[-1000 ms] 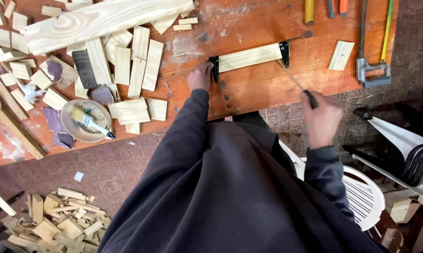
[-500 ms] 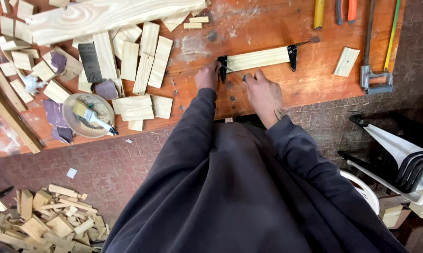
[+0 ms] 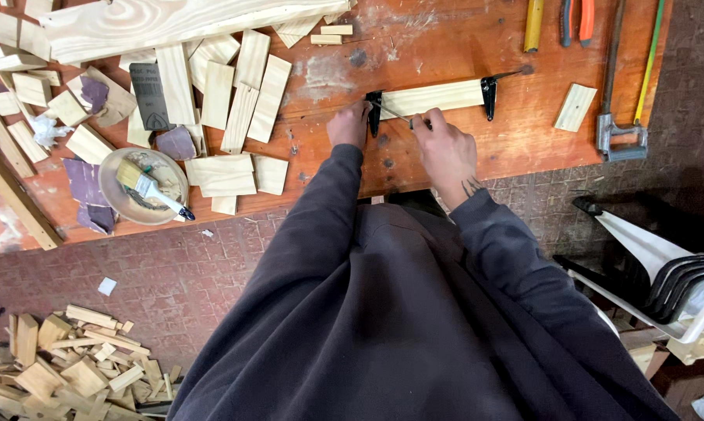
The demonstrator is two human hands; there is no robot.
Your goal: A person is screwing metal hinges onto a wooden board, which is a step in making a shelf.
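Note:
A pale wood strip point(image 3: 434, 98) lies clamped between two black brackets point(image 3: 489, 95) on the orange workbench point(image 3: 445, 47). My left hand point(image 3: 349, 125) rests against the left black bracket point(image 3: 374, 113) and steadies it. My right hand point(image 3: 445, 148) is closed on a thin dark tool point(image 3: 395, 114), a pencil or scriber, whose tip points at the strip's left end beside that bracket. Dark sleeves cover both arms.
Several cut wood pieces point(image 3: 235, 86) and a long plank point(image 3: 172, 23) cover the bench's left. A bowl with a brush point(image 3: 143, 187) and sandpaper scraps point(image 3: 87, 183) sit nearby. A hacksaw point(image 3: 621, 86), pliers point(image 3: 576, 19) and a small block point(image 3: 575, 107) lie right. Offcuts point(image 3: 63, 362) litter the floor; stacked chairs point(image 3: 663, 273) stand right.
My right hand came in from the bench's right edge with the thin tool and now holds its tip at the strip's left end. The left hand has stayed at the bracket.

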